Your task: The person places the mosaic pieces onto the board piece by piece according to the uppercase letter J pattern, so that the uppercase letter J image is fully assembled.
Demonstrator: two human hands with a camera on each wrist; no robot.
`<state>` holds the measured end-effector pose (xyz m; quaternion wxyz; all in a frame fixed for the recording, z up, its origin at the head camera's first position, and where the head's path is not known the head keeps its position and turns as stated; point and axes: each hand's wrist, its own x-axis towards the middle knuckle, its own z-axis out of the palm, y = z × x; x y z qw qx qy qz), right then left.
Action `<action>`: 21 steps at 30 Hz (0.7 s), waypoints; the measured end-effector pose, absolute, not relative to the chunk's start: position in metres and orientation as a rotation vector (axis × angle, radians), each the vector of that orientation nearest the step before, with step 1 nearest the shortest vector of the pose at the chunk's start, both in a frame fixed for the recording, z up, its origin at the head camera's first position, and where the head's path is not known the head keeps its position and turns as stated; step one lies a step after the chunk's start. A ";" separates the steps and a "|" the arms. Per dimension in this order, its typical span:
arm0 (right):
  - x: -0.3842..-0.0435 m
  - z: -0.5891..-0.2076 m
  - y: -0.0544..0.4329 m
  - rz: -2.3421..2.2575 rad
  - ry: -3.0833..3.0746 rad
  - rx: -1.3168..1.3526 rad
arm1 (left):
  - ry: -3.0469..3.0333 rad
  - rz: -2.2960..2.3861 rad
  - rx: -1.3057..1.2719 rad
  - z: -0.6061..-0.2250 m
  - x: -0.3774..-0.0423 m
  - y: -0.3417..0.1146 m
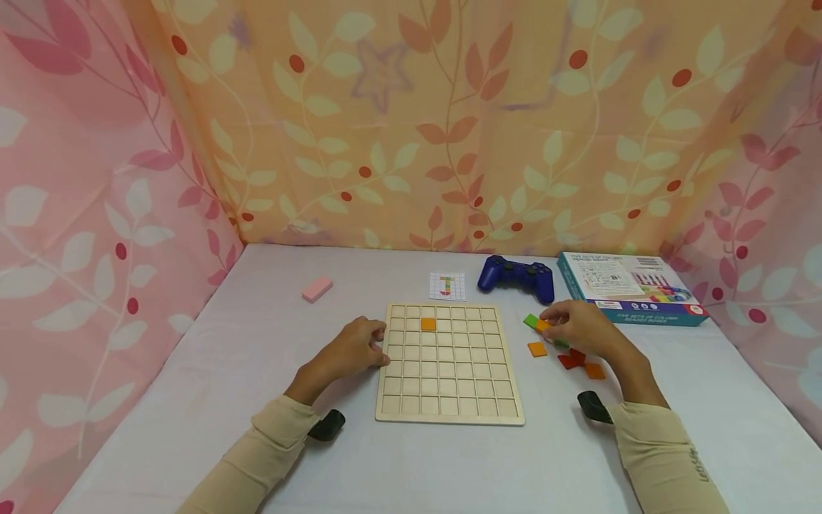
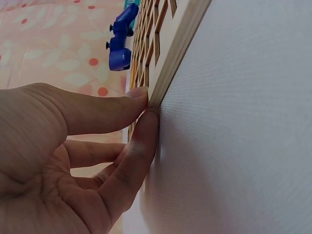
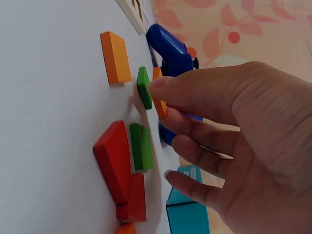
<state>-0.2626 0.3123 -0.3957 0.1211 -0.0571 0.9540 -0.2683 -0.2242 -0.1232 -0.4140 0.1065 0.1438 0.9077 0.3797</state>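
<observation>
A square-gridded wooden board (image 1: 447,371) lies flat on the white table, one orange tile (image 1: 428,324) sitting in a cell of its top row. At the board's left edge, my left hand (image 1: 352,348) pinches the rim between thumb and index finger, as the left wrist view shows closely. To the right of the board, my right hand (image 1: 581,328) holds another orange tile (image 3: 159,106) between thumb and index finger, over the loose tiles. Around it lie green tiles (image 1: 530,320), red tiles (image 3: 115,158) and more orange tiles (image 1: 537,349), some partly hidden by the hand.
Behind the board is a small printed card (image 1: 447,286) with a coloured pattern on a grid. A blue game controller (image 1: 516,277) and a teal-sided box (image 1: 632,285) stand at the back right. A pink block (image 1: 317,289) lies back left. Patterned cloth surrounds the table.
</observation>
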 end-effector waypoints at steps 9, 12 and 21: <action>-0.267 -0.400 0.291 -0.841 2.827 -0.330 | 2.677 1.111 0.421 -0.413 -0.224 -0.122; -0.267 -0.400 0.282 -0.868 2.814 -0.382 | 2.674 1.115 0.419 -0.414 -0.224 -0.122; -0.269 -0.403 0.260 -0.867 2.821 -0.589 | 2.673 1.134 0.446 -0.413 -0.223 -0.123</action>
